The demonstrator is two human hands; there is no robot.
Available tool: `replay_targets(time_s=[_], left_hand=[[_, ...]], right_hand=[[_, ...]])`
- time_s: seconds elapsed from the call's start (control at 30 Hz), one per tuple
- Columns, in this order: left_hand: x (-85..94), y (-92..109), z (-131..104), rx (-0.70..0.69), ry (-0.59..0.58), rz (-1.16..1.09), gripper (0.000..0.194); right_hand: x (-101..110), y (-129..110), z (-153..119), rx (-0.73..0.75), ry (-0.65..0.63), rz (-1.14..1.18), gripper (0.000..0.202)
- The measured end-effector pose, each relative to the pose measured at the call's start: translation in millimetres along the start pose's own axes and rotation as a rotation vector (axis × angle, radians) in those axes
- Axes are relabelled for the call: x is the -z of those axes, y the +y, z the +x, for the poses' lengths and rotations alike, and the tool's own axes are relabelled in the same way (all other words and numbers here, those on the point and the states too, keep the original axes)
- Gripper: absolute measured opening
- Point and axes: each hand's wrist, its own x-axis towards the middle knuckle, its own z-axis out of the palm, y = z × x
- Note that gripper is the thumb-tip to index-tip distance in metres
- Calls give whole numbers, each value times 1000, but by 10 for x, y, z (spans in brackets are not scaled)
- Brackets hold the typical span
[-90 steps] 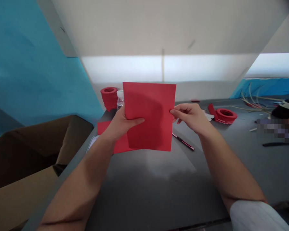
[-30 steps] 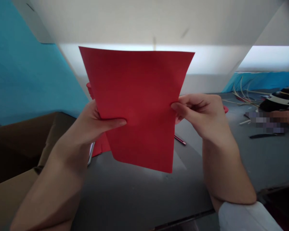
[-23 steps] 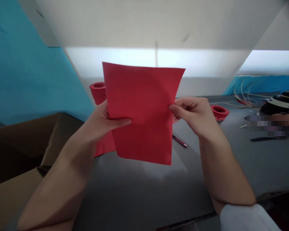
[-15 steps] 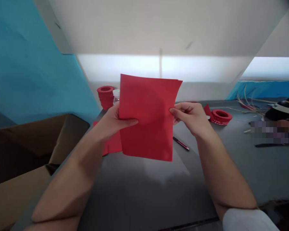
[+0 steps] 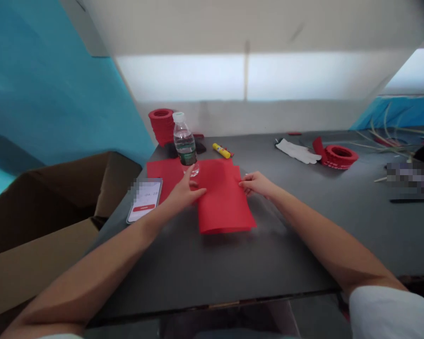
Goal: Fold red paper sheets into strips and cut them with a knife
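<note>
A folded or layered red sheet [image 5: 224,202] is held low over the grey table, its near edge slightly raised. My left hand [image 5: 184,190] grips its left edge, thumb on top and index finger pointing forward. At the right edge, my right hand [image 5: 254,183] pinches the sheet between thumb and fingers. More red paper [image 5: 162,170] lies flat beyond and to the left, under a clear water bottle [image 5: 185,143] with a white cap.
A phone [image 5: 146,200] lies at the left, beside a cardboard box [image 5: 70,188]. Behind are stacked red rings [image 5: 161,127] and a yellow glue stick [image 5: 221,150]. White gloves [image 5: 298,151] and a red roll [image 5: 340,157] sit right on the table [image 5: 268,263].
Both hands have lowered the red sheet from upright in front of the view to just above the table. The bottle, phone and glue stick have come into clear view.
</note>
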Motion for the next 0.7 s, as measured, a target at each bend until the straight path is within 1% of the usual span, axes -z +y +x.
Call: replay_targets(time_s=[0.03,0.07,0.1,0.13,0.17,0.2,0.23,0.3,0.33,0.4,0.47,0.7], left_hand=[[-13,-40,-47,-92,72,141,75],[-36,-65,-80,-210,119,261,64],[-72,-80,-97,-336,116,347,51],[-120,-89,-100,-453,53,401,40],[-178,-101,-94,-551,-61,437,33],[-240,-119,-82,-627,-184,465,29],[-299,-147,-68,-673,-262,495,27],[-389,-227,-52,-701,-346,542,29],[-414,-271,-52,-698,-368,549,32],[-425,-347,-72,-688,-409,549,36],[-408,-381,-104,-678,-428,556,38],[-405,-303,-151,-674,-439,665,40]], right_hand=[[-31,65,-4,-14,-13,-20,10],[-59,121,-2,-22,-22,-38,9],[-83,167,5,-25,-28,-57,9],[-103,204,17,-24,-33,-75,9],[-119,232,34,-20,-35,-94,10],[-131,254,52,-13,-37,-113,11],[-138,271,70,-5,-38,-130,11],[-139,295,100,15,-44,-163,12],[-134,304,109,26,-50,-176,12],[-119,318,114,45,-64,-198,12],[-102,322,105,53,-75,-210,13],[-64,250,36,6,-95,-192,13]])
